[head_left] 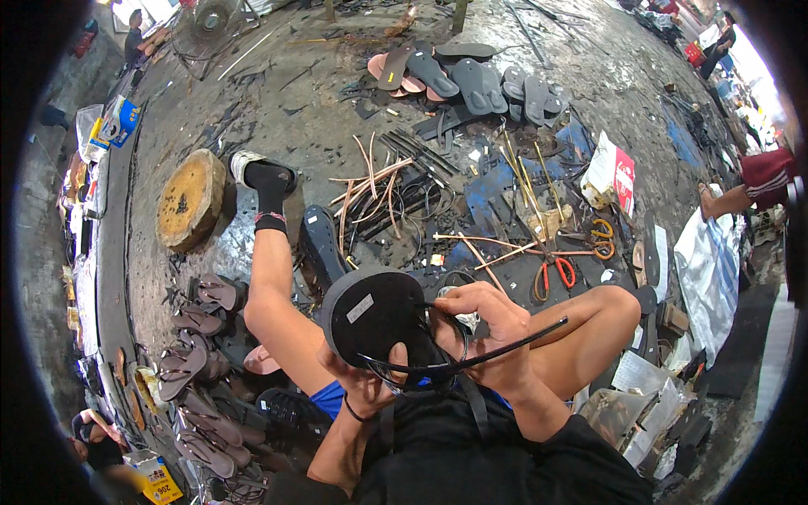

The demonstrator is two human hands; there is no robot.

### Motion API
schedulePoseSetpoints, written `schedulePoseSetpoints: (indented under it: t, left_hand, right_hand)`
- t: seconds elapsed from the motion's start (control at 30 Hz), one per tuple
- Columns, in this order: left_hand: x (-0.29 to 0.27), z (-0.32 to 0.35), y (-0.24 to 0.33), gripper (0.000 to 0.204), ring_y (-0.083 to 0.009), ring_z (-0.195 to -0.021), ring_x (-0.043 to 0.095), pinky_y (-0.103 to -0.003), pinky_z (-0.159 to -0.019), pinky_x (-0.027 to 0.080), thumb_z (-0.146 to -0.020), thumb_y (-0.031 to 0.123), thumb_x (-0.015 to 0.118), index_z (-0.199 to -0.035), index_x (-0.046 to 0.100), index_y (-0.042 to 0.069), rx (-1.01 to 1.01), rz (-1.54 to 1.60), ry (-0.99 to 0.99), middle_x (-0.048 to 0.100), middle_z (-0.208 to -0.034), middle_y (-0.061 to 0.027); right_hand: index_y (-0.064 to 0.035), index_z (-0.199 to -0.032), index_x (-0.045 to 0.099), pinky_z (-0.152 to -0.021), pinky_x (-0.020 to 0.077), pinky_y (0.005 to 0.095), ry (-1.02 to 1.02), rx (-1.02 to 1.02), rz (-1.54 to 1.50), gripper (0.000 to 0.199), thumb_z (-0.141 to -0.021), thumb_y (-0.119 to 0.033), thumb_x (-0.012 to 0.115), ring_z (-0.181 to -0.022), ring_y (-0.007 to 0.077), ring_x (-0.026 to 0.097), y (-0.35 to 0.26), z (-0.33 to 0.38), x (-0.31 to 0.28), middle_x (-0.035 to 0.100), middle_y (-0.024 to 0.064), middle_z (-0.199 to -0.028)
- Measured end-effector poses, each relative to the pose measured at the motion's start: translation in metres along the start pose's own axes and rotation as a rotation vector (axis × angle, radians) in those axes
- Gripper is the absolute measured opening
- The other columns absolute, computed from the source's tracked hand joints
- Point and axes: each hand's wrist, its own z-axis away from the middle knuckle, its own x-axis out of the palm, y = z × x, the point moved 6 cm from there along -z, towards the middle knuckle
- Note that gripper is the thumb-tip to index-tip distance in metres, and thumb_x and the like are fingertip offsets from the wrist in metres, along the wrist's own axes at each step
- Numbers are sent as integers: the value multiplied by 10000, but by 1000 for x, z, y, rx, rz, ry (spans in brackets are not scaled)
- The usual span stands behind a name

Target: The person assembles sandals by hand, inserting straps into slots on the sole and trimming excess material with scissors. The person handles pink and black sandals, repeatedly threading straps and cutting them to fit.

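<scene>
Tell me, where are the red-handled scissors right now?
The red-handled scissors lie on the floor right of centre in the head view, just beyond the person's right knee, near the orange-handled scissors.

Both forearms up from the bottom edge, elbows bent, wrists close together. Left hand [370, 383] low, fingers curled shut, thumb sticking up, thin dark band on the wrist. Right hand [488, 324] higher, fingers bent tight in a pinch. Hands nearly touching.
</scene>
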Motion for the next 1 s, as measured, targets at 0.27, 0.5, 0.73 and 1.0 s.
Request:
schedulePoseSetpoints:
  t: [0.27, 0.5, 0.73, 1.0]
  left_hand:
    - [2, -9, 0, 889, -318, -1270, 541, -418, -1037, 484, -827, -32, 706, -1466, 99, 82, 1, 264, 61, 404, -1432, -222]
    - [2, -4, -14, 853, -292, -1296, 511, -405, -1052, 467, -847, -46, 681, -1475, 127, 114, -106, 303, 17, 409, -1428, -206]
    - [1, -22, 2, 797, -259, -1256, 513, -390, -1054, 438, -879, 27, 680, -1480, 157, 70, -149, 407, 95, 426, -1402, -170]
    - [-3, -45, -1, 848, -270, -1288, 500, -393, -1068, 428, -862, 111, 733, -1497, 173, 53, -303, 504, 156, 418, -1420, -159]
  right_hand:
    - [9, -944, 704, -725, 562, 342, -181, 5, -123, 180, -789, -41, 779, -823, 263, 717, 6, -6, 7, 708, 139, -894]
    - [17, -955, 711, -686, 538, 322, -131, 92, -175, 171, -816, -59, 772, -767, 236, 699, 25, -4, 11, 697, 147, -866]
    - [25, -1147, 677, -806, 569, 281, -198, 261, -234, 328, -829, 71, 739, -922, 181, 709, 51, 6, 25, 722, 117, -1006]
    - [-14, -1211, 625, -783, 565, 290, 405, -107, 258, 451, -797, 64, 786, -936, 213, 664, 25, 13, -27, 614, 149, -1144]
